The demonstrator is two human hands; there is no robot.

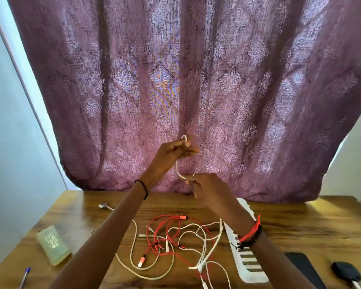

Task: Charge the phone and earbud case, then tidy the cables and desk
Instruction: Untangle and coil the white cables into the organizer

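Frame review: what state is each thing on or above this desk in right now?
left hand: raised, pinching a loop of the white cable
right hand: raised, pinching the same cable lower down
red and white cables: tangled on the desk
power strip: flat, partly under the right forearm
phone: lying flat, dark
earbud case: on the desk, white plug at its near end
curtain: drawn

white cable [178,168] aloft (looped), red cable [182,217] tangled
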